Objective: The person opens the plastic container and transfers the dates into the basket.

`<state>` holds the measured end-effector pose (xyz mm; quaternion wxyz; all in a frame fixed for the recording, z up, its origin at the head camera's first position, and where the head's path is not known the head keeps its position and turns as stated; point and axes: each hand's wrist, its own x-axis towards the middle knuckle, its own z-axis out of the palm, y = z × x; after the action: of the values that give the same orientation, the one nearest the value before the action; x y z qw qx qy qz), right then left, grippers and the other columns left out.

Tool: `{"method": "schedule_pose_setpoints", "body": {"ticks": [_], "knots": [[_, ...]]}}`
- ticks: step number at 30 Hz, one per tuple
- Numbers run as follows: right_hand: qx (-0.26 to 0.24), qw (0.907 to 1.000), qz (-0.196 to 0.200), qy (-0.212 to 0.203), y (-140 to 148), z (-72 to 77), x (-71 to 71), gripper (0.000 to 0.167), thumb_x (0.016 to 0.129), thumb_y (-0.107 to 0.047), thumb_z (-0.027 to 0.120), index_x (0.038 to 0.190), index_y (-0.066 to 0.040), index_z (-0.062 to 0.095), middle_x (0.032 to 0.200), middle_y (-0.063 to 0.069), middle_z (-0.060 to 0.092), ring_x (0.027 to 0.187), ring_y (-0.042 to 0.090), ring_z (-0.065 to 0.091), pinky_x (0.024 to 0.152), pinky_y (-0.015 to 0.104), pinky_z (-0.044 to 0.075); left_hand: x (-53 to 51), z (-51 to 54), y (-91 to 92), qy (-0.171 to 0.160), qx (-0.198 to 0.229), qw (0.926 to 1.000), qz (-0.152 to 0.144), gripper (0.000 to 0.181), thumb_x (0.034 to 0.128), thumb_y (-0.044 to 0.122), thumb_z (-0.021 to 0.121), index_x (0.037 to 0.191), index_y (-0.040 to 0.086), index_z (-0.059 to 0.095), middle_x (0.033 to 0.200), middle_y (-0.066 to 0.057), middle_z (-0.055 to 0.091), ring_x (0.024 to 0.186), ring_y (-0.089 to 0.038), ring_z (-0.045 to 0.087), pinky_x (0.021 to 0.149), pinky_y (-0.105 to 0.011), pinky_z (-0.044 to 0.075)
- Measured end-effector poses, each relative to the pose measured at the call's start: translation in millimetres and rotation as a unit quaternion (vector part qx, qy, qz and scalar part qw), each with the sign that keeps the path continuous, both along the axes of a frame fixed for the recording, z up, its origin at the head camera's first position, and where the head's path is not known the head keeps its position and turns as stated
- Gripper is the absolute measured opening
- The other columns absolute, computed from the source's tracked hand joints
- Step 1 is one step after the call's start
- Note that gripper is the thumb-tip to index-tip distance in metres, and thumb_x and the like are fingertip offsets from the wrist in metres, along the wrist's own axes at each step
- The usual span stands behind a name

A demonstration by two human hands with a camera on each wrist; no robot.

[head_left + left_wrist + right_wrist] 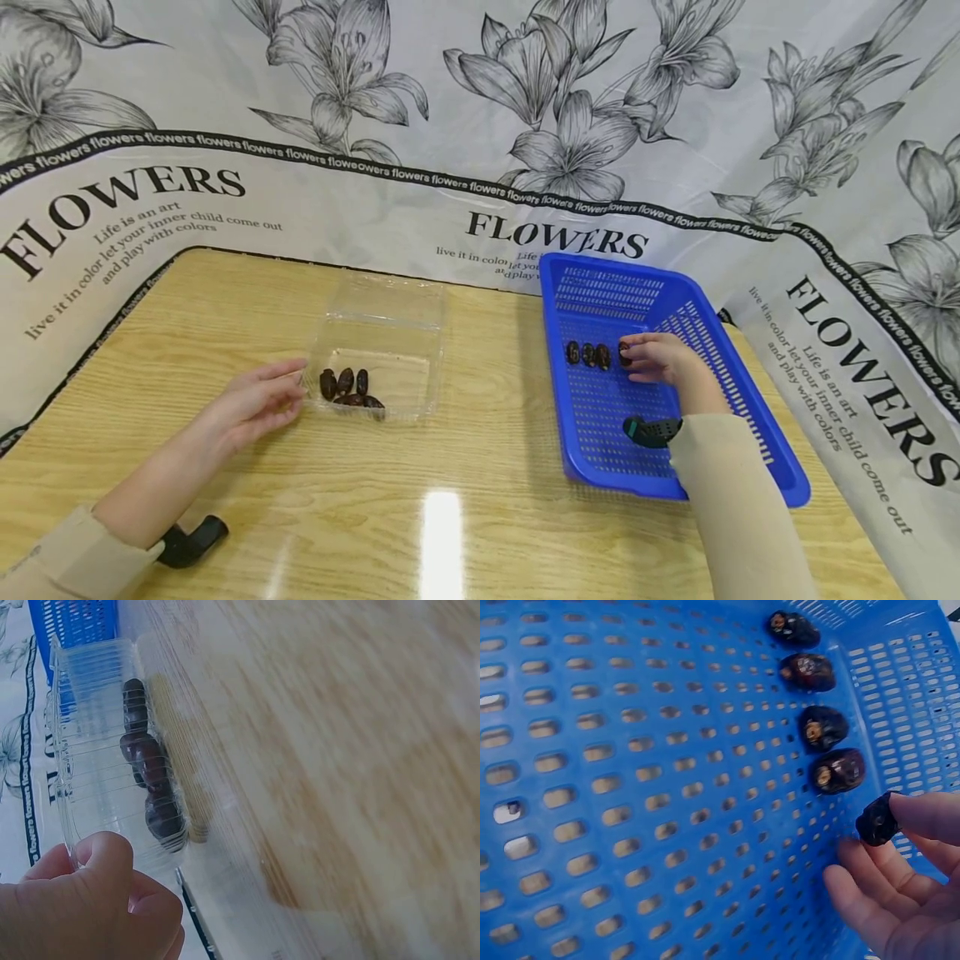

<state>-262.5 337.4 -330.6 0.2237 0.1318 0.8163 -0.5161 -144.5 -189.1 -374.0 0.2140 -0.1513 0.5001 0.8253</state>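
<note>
In the head view, my right hand is inside the blue basket, pinching a dark date. The right wrist view shows that date between thumb and fingers, beside a row of several dates on the basket floor. My left hand pinches the left edge of a clear plastic box, which holds several dates near its front left. In the left wrist view, thumb and finger of my left hand grip the rim of the box.
The basket stands on the right of the wooden table, the clear box left of centre with its lid raised at the back. A white cloth with flowers and lettering borders the table behind and at both sides.
</note>
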Motion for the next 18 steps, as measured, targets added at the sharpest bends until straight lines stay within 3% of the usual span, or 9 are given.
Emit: {"method": "schedule_pose_setpoints", "body": {"ticks": [4,9,14,18], "knots": [[0.027,0.9996,0.008,-0.006,1,-4.0,0.5,0.053,0.093,-0.004,0.052,0.14,0.006,0.031,0.088,-0.007,0.056,0.088,0.015,0.054,0.081,0.033,0.053,-0.3,0.0,0.3,-0.001,-0.003,1.0,-0.001,0.067,0.0891,-0.004,0.054,0.145,0.004,0.02,0.107,-0.004,0.037,0.08,-0.01,0.051,0.075,-0.019,0.049],[0.033,0.9994,0.002,0.0,0,-8.2,-2.5,0.051,0.092,-0.003,0.051,0.139,0.007,0.033,0.079,-0.011,0.056,0.08,0.011,0.054,0.075,0.028,0.053,-1.0,1.1,-0.3,-0.001,-0.004,1.0,-0.002,0.062,0.0919,-0.001,0.052,0.145,0.003,0.021,0.103,-0.003,0.041,0.078,-0.009,0.051,0.074,-0.019,0.049],[0.032,0.9995,0.002,0.002,-2,-10.7,-2.9,0.051,0.092,-0.004,0.054,0.138,0.007,0.034,0.08,-0.012,0.057,0.081,0.01,0.054,0.074,0.026,0.053,-0.1,1.1,0.9,-0.004,-0.011,0.9999,-0.002,0.064,0.0924,-0.002,0.05,0.146,0.003,0.016,0.103,-0.003,0.041,0.077,-0.009,0.051,0.074,-0.019,0.049],[0.038,0.9993,0.003,0.003,-3,-11.7,-3.5,0.049,0.092,-0.005,0.055,0.136,0.007,0.037,0.08,-0.012,0.056,0.082,0.011,0.053,0.074,0.026,0.053,0.0,0.4,0.5,-0.006,-0.006,1.0,0.002,0.056,0.0912,-0.001,0.053,0.142,0.005,0.031,0.101,-0.003,0.042,0.078,-0.01,0.051,0.075,-0.019,0.049]]}}
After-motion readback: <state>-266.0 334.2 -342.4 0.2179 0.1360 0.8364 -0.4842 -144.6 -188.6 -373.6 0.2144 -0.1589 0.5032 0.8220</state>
